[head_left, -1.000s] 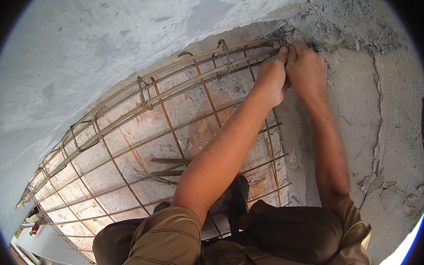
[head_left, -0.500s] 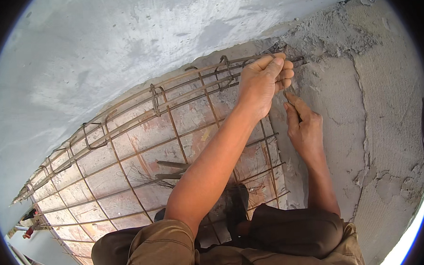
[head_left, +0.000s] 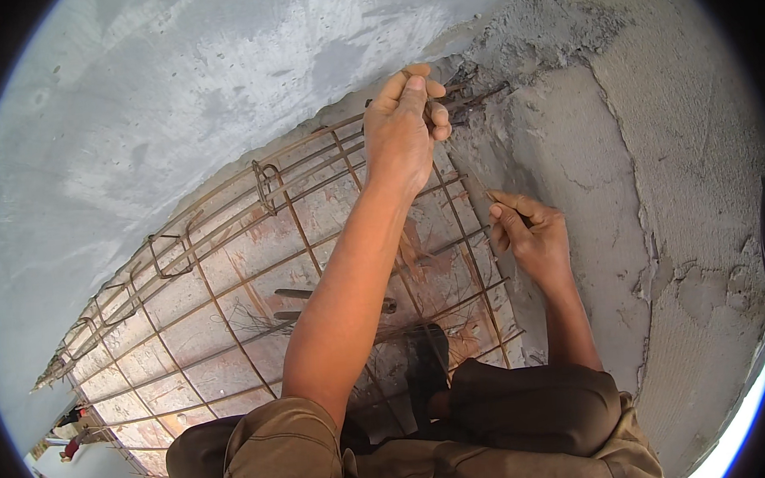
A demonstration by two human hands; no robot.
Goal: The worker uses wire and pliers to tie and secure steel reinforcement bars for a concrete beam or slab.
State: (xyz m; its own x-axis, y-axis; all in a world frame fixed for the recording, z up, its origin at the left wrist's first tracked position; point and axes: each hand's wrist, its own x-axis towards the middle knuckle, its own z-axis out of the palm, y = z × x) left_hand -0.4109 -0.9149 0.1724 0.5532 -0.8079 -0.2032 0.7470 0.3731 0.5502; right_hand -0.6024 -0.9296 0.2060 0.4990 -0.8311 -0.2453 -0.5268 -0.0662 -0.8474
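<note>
My left hand (head_left: pixel 401 134) is up at the top bars of the rebar cage (head_left: pixel 307 146), its fingers curled and the thumb against the forefinger. Something dark shows between those fingers, too covered to name. Lower and to the right, my right hand (head_left: pixel 534 238) is closed in a pinch on a thin tie wire (head_left: pixel 484 188), whose end points up and left. Bent stirrups (head_left: pixel 263 186) loop round the upper bars left of my left hand. Below my left forearm lie dark pincers (head_left: pixel 292 293) on the mesh, partly covered by the arm.
A smooth grey concrete surface (head_left: pixel 184 85) overhangs the cage. Rough, cracked cement wall (head_left: pixel 605 184) rises on the right. Loose thin wires (head_left: pixel 253 319) lie by the pincers. My shoe (head_left: pixel 425 366) rests on the mesh. At the far lower left a bit of red (head_left: pixel 70 448) shows.
My left hand has moved left along the top bars, now covering a stirrup that showed before. My right hand has drawn down, away from the left. The view has shifted slightly.
</note>
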